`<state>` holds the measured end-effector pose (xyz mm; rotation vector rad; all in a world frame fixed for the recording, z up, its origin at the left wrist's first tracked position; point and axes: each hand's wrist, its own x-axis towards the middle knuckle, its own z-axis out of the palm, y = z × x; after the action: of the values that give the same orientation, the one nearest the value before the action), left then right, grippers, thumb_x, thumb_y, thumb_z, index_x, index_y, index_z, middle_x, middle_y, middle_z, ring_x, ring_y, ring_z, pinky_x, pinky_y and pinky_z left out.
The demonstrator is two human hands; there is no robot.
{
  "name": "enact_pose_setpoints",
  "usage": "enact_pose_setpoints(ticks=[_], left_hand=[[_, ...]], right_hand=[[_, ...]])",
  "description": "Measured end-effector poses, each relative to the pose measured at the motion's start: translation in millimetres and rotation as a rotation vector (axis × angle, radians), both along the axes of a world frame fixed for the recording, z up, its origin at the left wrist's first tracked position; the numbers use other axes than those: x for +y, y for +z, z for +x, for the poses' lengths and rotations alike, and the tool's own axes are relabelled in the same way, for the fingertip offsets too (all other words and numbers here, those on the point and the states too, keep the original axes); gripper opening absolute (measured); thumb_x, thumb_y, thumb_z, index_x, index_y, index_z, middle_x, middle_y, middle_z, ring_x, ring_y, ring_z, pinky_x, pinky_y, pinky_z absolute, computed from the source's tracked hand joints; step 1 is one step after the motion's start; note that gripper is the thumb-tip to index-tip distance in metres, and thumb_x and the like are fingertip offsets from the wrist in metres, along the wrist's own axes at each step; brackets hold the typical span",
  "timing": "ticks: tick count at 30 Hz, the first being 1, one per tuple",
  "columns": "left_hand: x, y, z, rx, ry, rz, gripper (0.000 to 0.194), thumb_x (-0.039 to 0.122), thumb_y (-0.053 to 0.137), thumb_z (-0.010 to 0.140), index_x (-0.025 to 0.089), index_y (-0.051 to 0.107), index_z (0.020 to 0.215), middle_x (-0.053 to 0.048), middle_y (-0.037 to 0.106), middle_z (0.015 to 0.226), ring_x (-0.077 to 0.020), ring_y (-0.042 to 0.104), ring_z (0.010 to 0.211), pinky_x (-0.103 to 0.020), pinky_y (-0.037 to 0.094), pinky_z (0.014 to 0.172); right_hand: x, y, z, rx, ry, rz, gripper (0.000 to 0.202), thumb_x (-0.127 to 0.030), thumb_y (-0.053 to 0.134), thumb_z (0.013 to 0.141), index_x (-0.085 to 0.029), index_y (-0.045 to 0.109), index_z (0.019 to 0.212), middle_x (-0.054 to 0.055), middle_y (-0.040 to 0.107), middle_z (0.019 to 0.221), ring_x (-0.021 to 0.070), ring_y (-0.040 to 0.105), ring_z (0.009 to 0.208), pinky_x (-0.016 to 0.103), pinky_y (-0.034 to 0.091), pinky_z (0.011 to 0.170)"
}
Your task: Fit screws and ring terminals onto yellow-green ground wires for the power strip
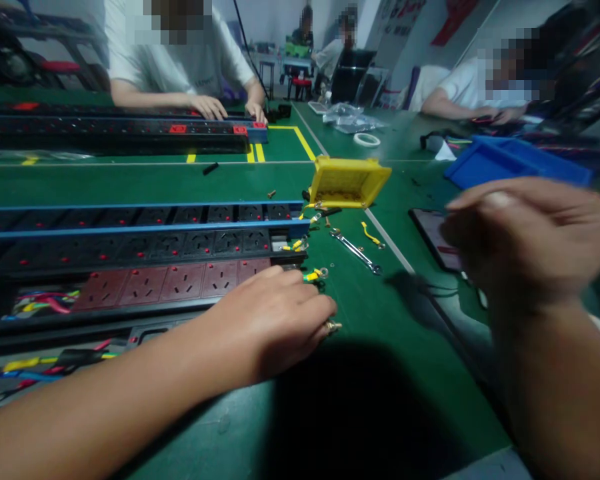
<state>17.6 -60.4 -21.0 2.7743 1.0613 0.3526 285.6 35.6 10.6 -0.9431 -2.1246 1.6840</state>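
My left hand (280, 320) is closed at the right ends of the socket strips, its fingers round a small brass-coloured screw (333, 327) whose tip sticks out. A yellow-green wire with a ring lug (316, 274) lies just beyond those fingers. The strip with dark red sockets (147, 287) runs left from this hand, and strips with black sockets (140, 247) lie behind it. Raised at the right, my right hand (525, 240) is blurred, its fingers curled together; anything between them is too blurred to make out. Below it lies a phone (433, 233).
A tipped yellow bin (350, 180) holds small screws. Near it lie a wrench (355, 251) and a short yellow wire (371, 235). A blue tray (515, 163) and a tape roll (367, 140) are farther back. Across the table, a person's hands (210, 107) touch other strips.
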Motion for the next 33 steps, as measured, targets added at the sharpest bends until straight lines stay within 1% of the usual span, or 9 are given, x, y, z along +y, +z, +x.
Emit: enact_pose_setpoints(ticks=[4, 9, 11, 13, 14, 17, 20, 25, 33], left_hand=[[-3, -1.8, -2, -0.008, -0.017, 0.049, 0.025, 0.028, 0.04, 0.096, 0.021, 0.063, 0.095, -0.002, 0.064, 0.082, -0.0185, 0.052, 0.077, -0.034, 0.033, 0.068], [-5, 6.7, -4, -0.035, -0.008, 0.053, 0.023, 0.026, 0.041, 0.095, 0.019, 0.063, 0.096, -0.004, 0.065, 0.084, -0.0187, 0.056, 0.077, -0.034, 0.039, 0.07], [-4, 12.3, -5, -0.148, 0.032, 0.076, 0.022, 0.023, 0.041, 0.094, 0.017, 0.062, 0.099, -0.005, 0.066, 0.086, -0.0183, 0.057, 0.078, -0.033, 0.043, 0.07], [-6, 18.6, -5, -0.314, 0.083, 0.108, 0.021, 0.02, 0.042, 0.093, 0.016, 0.06, 0.103, -0.006, 0.067, 0.091, -0.0177, 0.059, 0.082, -0.032, 0.046, 0.074], [-7, 21.9, -6, -0.391, 0.096, 0.12, 0.021, 0.019, 0.043, 0.092, 0.015, 0.058, 0.106, -0.006, 0.067, 0.095, -0.0175, 0.06, 0.086, -0.032, 0.048, 0.078], [-17, 31.2, -6, -0.53, 0.06, 0.103, 0.024, 0.019, 0.05, 0.088, 0.016, 0.056, 0.111, -0.007, 0.067, 0.104, -0.0168, 0.061, 0.094, -0.032, 0.049, 0.085], [-31, 37.5, -7, -0.588, 0.008, 0.014, 0.023, 0.016, 0.053, 0.083, 0.016, 0.058, 0.106, -0.005, 0.068, 0.098, -0.0143, 0.062, 0.088, -0.028, 0.051, 0.079], [-45, 43.5, -10, -0.738, 0.033, -0.2, 0.016, 0.015, 0.053, 0.082, 0.015, 0.061, 0.096, -0.002, 0.066, 0.086, -0.0105, 0.061, 0.076, -0.022, 0.051, 0.071], [-48, 46.4, -7, -0.917, 0.029, -0.499, 0.009, 0.016, 0.058, 0.079, 0.013, 0.06, 0.088, -0.001, 0.061, 0.077, -0.0083, 0.056, 0.069, -0.019, 0.048, 0.063]], right_hand=[[-12, 10.5, 8, 0.084, -0.236, -0.088, 0.044, -0.045, 0.049, 0.088, -0.016, 0.062, 0.118, -0.008, 0.035, 0.044, 0.0092, 0.03, 0.041, 0.024, 0.033, 0.045], [-54, 7.9, -6, 0.374, -0.614, -0.152, 0.055, -0.025, 0.05, 0.086, -0.022, 0.044, 0.141, -0.014, 0.019, 0.034, 0.0064, 0.007, 0.033, 0.018, 0.02, 0.035], [-74, 1.7, -14, 0.427, -0.461, -0.384, 0.064, -0.025, 0.046, 0.084, -0.022, 0.035, 0.147, -0.014, 0.017, 0.031, 0.0067, 0.006, 0.031, 0.016, 0.018, 0.032], [-92, -5.7, -23, 0.54, -0.254, -0.583, 0.073, -0.028, 0.044, 0.081, -0.019, 0.026, 0.151, -0.014, 0.023, 0.029, 0.0062, 0.008, 0.027, 0.015, 0.02, 0.031], [-100, -9.1, -28, 0.586, -0.168, -0.654, 0.078, -0.028, 0.045, 0.079, -0.018, 0.021, 0.152, -0.014, 0.027, 0.028, 0.006, 0.009, 0.026, 0.014, 0.021, 0.03], [-120, -15.0, -42, 0.602, -0.034, -0.774, 0.088, -0.031, 0.047, 0.077, -0.017, 0.007, 0.154, -0.014, 0.033, 0.029, 0.005, 0.012, 0.025, 0.013, 0.023, 0.031], [-134, -14.7, -52, 0.607, 0.02, -0.816, 0.094, -0.034, 0.048, 0.075, -0.016, 0.001, 0.154, -0.014, 0.033, 0.029, 0.0049, 0.013, 0.024, 0.012, 0.024, 0.032], [-148, -11.8, -61, 0.681, 0.087, -0.849, 0.1, -0.03, 0.052, 0.071, -0.017, -0.003, 0.153, -0.014, 0.036, 0.031, 0.0045, 0.015, 0.024, 0.012, 0.026, 0.032], [-162, -16.3, -62, 0.747, 0.087, -0.743, 0.091, -0.024, 0.056, 0.074, -0.014, 0.012, 0.153, -0.011, 0.04, 0.034, 0.0058, 0.022, 0.026, 0.015, 0.031, 0.037]])
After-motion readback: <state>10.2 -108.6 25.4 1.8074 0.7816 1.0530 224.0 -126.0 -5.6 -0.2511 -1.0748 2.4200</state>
